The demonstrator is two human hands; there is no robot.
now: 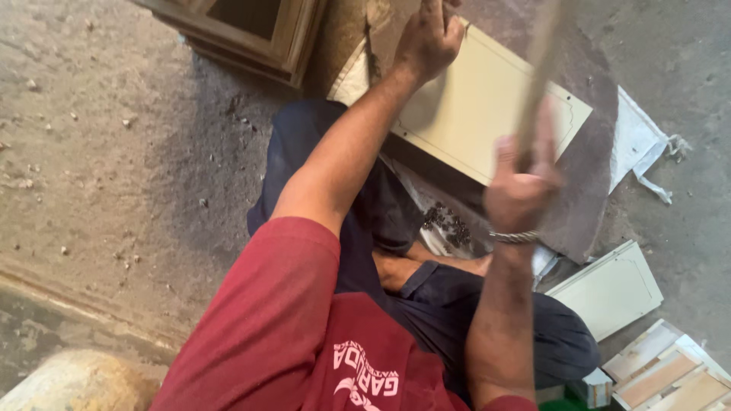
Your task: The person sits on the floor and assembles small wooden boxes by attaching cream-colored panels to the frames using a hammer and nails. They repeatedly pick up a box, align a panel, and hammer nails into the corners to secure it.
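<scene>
Person seated on a rough concrete floor (pixel 114 152), legs folded, red shirt and dark trousers in view from above. Left hand (pixel 428 38) reaches forward to the far end of a cream panel (pixel 487 106) with a thin routed border line; the hand rests on the panel's far edge, fingers curled over it, though whether it grips the panel or something thin there cannot be told. A dark narrow tool (pixel 371 53) stands just beside the left wrist, its link to the hand unclear. Right hand (pixel 521 186), with a metal bracelet (pixel 514 237) at the wrist, is raised and clenched round a blurred pale stick-like handle (pixel 542 68) that runs up out of the top edge. The panel lies tilted on the floor in front of the knees. A small heap of dark screws or nails (pixel 449 223) sits on white paper just near the panel's near edge. Wooden frame (pixel 244 34) at the floor's far side; a second cream panel (pixel 609 289) and stacked wood pieces (pixel 670 377) at the right near corner.
</scene>
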